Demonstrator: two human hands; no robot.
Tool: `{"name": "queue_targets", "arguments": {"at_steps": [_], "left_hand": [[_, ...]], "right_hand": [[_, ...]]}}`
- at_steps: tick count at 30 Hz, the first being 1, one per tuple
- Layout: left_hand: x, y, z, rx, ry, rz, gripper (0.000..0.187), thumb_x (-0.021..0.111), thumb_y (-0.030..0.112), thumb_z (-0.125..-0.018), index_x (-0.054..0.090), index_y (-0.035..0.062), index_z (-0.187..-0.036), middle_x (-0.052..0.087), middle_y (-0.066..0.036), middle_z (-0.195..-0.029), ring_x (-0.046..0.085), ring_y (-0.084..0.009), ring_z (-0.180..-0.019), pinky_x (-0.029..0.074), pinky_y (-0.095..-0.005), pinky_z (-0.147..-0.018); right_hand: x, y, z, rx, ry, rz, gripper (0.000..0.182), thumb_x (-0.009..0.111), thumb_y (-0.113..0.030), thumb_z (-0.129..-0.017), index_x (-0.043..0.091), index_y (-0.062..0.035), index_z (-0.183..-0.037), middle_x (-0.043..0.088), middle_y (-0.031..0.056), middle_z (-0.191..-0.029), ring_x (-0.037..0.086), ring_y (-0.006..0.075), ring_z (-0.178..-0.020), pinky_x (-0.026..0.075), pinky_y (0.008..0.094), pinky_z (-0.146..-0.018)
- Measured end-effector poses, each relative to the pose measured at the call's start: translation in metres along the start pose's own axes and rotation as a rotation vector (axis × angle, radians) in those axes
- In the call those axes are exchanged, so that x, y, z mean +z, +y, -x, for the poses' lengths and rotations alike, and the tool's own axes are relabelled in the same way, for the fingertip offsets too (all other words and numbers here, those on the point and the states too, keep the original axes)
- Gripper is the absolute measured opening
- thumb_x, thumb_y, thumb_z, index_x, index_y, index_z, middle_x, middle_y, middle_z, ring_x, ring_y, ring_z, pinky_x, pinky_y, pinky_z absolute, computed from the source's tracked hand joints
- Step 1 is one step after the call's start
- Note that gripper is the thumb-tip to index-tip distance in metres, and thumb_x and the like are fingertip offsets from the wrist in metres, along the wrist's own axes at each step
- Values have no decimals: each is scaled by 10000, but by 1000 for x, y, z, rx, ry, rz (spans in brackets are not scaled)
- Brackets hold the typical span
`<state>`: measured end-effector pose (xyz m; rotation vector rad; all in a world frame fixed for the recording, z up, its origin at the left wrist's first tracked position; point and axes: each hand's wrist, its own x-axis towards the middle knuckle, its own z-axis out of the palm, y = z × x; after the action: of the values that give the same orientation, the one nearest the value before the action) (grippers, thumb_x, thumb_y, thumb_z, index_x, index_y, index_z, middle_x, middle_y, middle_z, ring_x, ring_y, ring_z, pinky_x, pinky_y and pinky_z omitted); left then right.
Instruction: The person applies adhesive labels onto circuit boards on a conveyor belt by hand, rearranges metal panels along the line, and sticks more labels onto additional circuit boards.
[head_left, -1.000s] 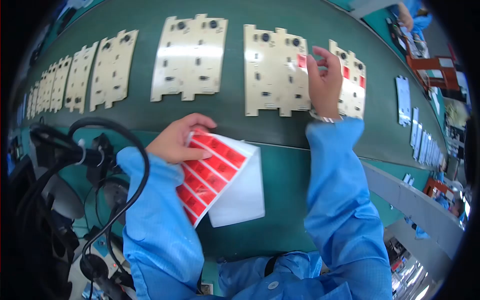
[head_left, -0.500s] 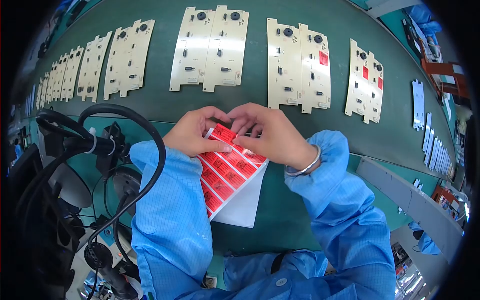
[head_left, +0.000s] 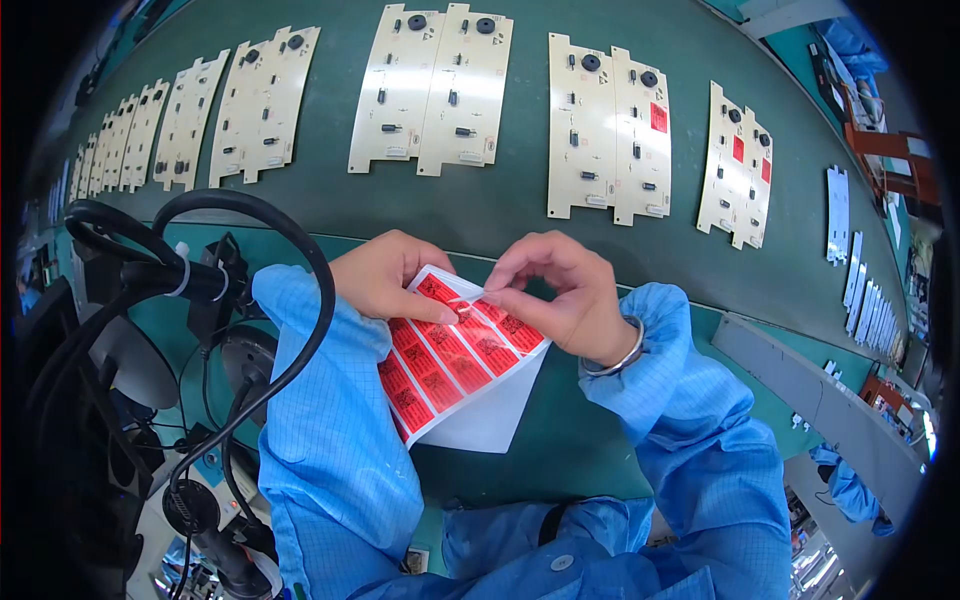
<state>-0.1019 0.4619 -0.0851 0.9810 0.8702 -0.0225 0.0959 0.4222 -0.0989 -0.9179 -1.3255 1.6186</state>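
A sheet of red printed stickers [head_left: 440, 362] lies tilted between my hands, with a plain white sheet [head_left: 490, 415] under it. My left hand [head_left: 392, 278] grips its upper left edge, thumb flat on the red labels and the other fingers behind. At the sheet's upper edge, my right hand [head_left: 565, 298] is closed in a pinch between thumb and forefinger. A thin pale strip [head_left: 468, 298] runs from those fingertips across the top labels, and it looks partly lifted. What lies inside the right-hand pinch is mostly covered.
Beyond my hands, pairs of cream circuit boards [head_left: 432, 95] stand in a row across the green table [head_left: 330, 205]. Red stickers [head_left: 738, 148] mark some boards on the right. Black cables [head_left: 325, 300] loop beside my left arm. A grey metal rail [head_left: 810, 390] is at right.
My right hand has drawn right and down, away from the left hand, and the pale strip now shows between them. The sticker sheet has shifted slightly; the view has moved a little.
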Motion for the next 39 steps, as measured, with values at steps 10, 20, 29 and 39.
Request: {"name": "queue_targets", "arguments": {"at_steps": [10,20,29,39], "left_hand": [[-3,-1,-3,-131,71,-226,232,658,111,-641,556,-37,-787,581,-89,-694,553,-120,-635,438,-238,-590],[-4,-1,-2,-138,81,-261,226,651,122,-644,554,-32,-778,580,-89,-691,555,-121,-633,439,-237,-587],[-8,-3,1,-130,88,-302,230,652,130,-645,553,-34,-772,576,-85,-683,549,-121,-626,432,-235,-579],[-10,-7,3,-114,89,-283,227,652,134,-648,554,-32,-766,575,-84,-682,545,-120,-628,430,-231,-579]], "right_hand": [[-99,-24,-53,114,600,145,357,556,-87,-708,423,45,-1012,565,84,-826,547,127,-752,445,219,-628],[-127,14,-90,-214,500,356,341,596,-10,-658,420,40,-946,511,108,-858,560,156,-752,467,201,-583],[-103,26,-88,-246,787,532,309,619,-10,-633,422,28,-868,535,120,-790,576,158,-659,469,220,-535],[-100,29,-89,-268,792,670,231,585,17,-644,448,-8,-828,496,97,-855,565,158,-652,469,227,-519]]}}
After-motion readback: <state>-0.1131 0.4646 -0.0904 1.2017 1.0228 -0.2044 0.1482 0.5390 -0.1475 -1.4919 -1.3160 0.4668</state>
